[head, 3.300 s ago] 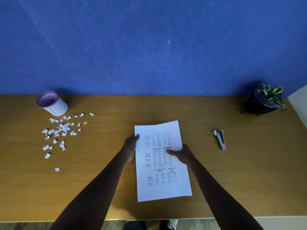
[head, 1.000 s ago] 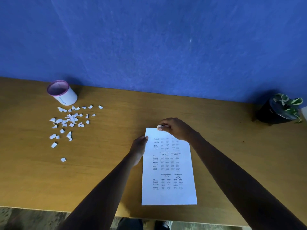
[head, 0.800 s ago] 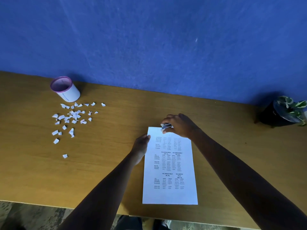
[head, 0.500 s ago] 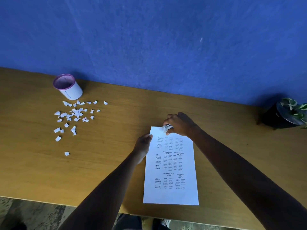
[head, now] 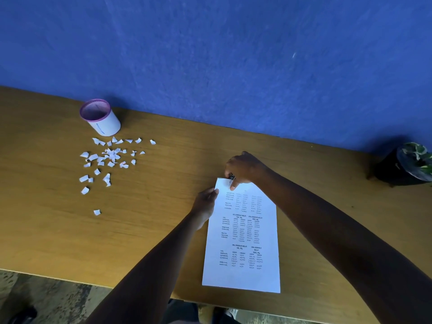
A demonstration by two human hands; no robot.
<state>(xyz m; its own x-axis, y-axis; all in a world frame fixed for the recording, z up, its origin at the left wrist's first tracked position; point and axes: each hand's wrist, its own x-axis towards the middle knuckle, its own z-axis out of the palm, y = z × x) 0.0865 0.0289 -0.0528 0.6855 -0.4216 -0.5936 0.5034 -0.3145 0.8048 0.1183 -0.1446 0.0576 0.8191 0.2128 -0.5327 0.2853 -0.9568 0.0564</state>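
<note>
The printed paper (head: pixel 243 235) lies flat on the surface (head: pixel 152 218) near its front edge, with the small stapler (head: pixel 232 177) biting its far left corner. The bite takes only a sliver of paper, so if the sheet slips under the squeeze the staple could go in crooked or tear the corner. The right hand (head: pixel 245 168) arches over that corner, fingers curled tight round the stapler. The left hand (head: pixel 205 204) lies along the left edge, thumb on top, pinching the paper to steady it.
</note>
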